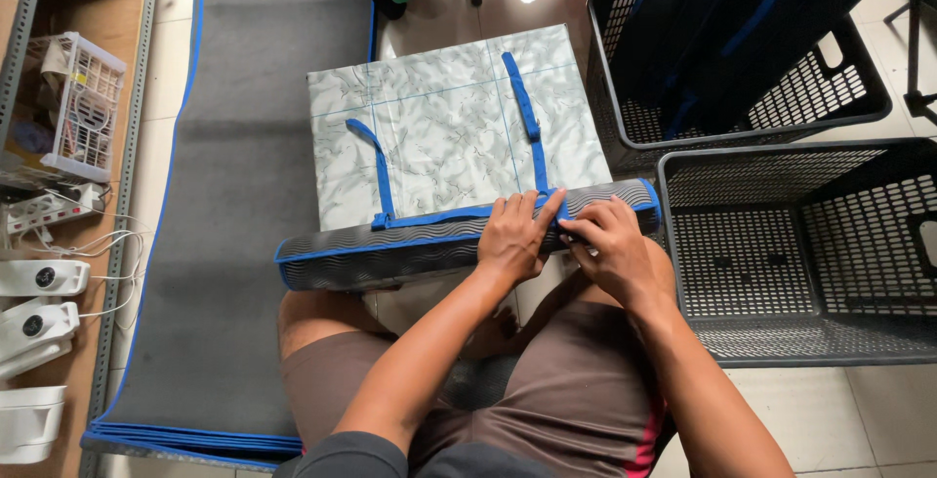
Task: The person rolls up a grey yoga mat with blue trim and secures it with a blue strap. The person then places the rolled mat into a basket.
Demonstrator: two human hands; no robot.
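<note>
Left hand: the left hand (512, 237) lies palm down on the rolled end of a mat (444, 131), forearm running up from the lower middle of the frame, fingers (527, 207) spread flat and pressing on the roll, closed on nothing.
Right hand: the right hand (610, 244) sits just beside the left, wrist bent inward, fingers curled and pinching the blue strap (539, 161) where it meets the roll.
Mat: a marbled pale green mat with blue edging lies on the tiled floor (878, 410) in front of the seated person's knees; its near end is rolled into a dark, ribbed tube (390, 249) trimmed in blue, its far part flat.
Straps: two blue straps run over the flat part toward the roll; the second strap (376, 166) reaches the roll left of the hands.
Left edge: a stack of grey mats (234, 195) with blue borders lies flat beside the roll, its long edge touching or nearly touching the roll's left end.
Right edge: an empty dark plastic basket (791, 253) stands just beside the roll's right end; a second basket (849, 97) behind it holds dark blue-trimmed folded goods (722, 29).
Far left: a wooden shelf (107, 24) carries a white wire basket (83, 107), a power strip (49, 207) and white devices (34, 327).
Open room: bare tile shows beyond the mat's far edge and at lower right; the hands work in a narrow gap between grey stack and baskets.
</note>
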